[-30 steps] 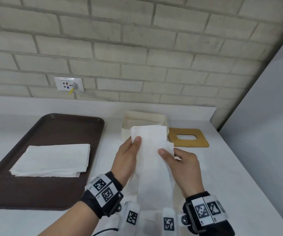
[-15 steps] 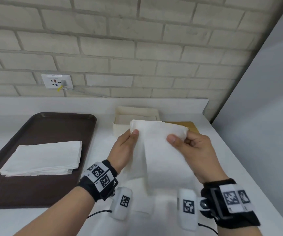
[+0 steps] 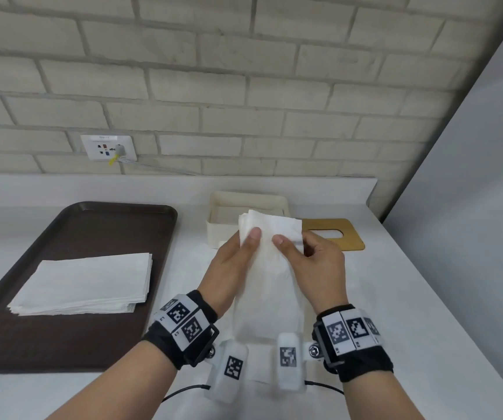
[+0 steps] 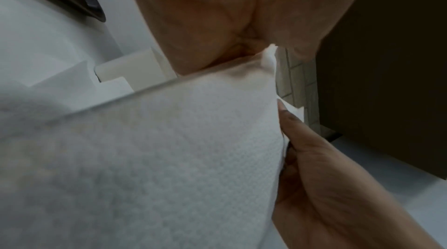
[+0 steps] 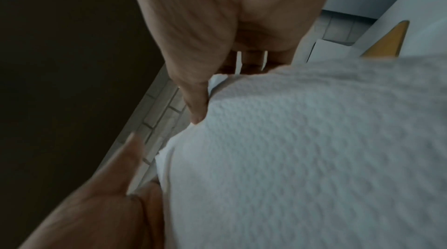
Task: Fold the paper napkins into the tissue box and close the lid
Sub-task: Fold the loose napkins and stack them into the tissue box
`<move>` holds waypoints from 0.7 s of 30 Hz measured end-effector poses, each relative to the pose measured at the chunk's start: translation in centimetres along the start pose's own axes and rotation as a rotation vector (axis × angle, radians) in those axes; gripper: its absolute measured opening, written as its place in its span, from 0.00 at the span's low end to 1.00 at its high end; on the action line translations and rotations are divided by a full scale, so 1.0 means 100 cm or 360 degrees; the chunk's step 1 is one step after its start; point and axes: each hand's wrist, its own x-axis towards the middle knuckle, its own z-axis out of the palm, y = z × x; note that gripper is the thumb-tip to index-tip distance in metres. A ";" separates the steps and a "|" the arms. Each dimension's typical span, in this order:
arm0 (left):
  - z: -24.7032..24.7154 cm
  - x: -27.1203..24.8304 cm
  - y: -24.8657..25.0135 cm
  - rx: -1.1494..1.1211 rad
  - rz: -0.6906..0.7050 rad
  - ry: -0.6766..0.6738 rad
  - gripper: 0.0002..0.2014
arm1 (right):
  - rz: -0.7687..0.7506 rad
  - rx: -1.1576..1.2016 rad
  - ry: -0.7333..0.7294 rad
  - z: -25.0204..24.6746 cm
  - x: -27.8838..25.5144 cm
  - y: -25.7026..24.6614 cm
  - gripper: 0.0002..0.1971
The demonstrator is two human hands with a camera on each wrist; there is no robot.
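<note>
- Counter [image 3: 395, 298]: white, runs under both hands and back to a brick wall [image 3: 244, 71].
- Brown tray [image 3: 92, 231]: on the counter, left of the left-hand grip and apart from it.
- Napkin stack [image 3: 86, 283]: white, lies flat on the tray, left of both hands.
- Held paper napkin [image 3: 269, 292]: long white sheet, upright between the two hands and hanging down toward the wrists; its top edge stands in front of the tissue box. Embossed texture shows in both wrist views [image 4: 169, 157] [image 5: 314, 157].
- Tissue box [image 3: 223, 234]: cream, open-topped, on the counter just beyond the grips; white paper is visible inside.
- Lid [image 3: 347, 237]: tan board with an oval slot, flat on the counter, beyond and right of the right-hand grip, beside the box.
- Left hand [image 3: 232, 268]: grip closed on the napkin's upper left part, thumb in front, fingers behind.
- Right hand [image 3: 316, 265]: grip pinches the napkin's upper right edge, thumb on the front face, fingers curled behind.
- Wall socket [image 3: 107, 147]: on the bricks, far left of the hands.
</note>
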 end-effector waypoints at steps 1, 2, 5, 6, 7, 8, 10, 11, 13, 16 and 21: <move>-0.001 0.001 -0.003 0.0061 0.0032 0.0021 0.20 | -0.0006 -0.0004 0.0025 0.001 -0.001 0.001 0.21; -0.002 0.001 -0.005 0.0132 0.0070 0.0042 0.18 | 0.0014 0.0025 0.0065 0.003 -0.003 0.001 0.16; -0.004 0.003 -0.007 0.0187 0.0123 0.0059 0.16 | 0.0256 0.0254 -0.0009 0.005 -0.008 -0.001 0.23; -0.005 0.004 -0.006 0.0189 0.0133 0.0067 0.16 | 0.0328 0.0330 -0.0113 0.005 -0.011 0.001 0.29; -0.006 0.004 -0.004 0.0188 0.0144 0.0083 0.16 | 0.0359 0.0365 -0.0236 0.006 -0.014 0.003 0.31; -0.007 0.005 -0.002 0.0195 0.0156 0.0101 0.17 | 0.0345 0.0359 -0.0369 0.006 -0.018 0.006 0.30; -0.009 0.009 -0.001 0.0225 0.0178 0.0123 0.17 | 0.0284 0.0223 -0.0574 0.007 -0.026 0.013 0.23; -0.010 0.010 -0.001 0.0244 0.0180 0.0123 0.16 | 0.0248 0.0140 -0.0623 0.008 -0.030 0.017 0.21; -0.012 0.010 -0.003 0.0296 0.0187 0.0114 0.13 | 0.0198 0.0038 -0.0626 0.012 -0.037 0.023 0.20; -0.010 0.001 -0.008 0.0378 0.0266 0.0082 0.13 | 0.0175 0.0042 -0.0475 0.018 -0.046 0.023 0.21; -0.012 -0.010 -0.030 0.0329 0.0273 0.0030 0.13 | 0.0235 0.0183 -0.0171 0.031 -0.065 0.026 0.16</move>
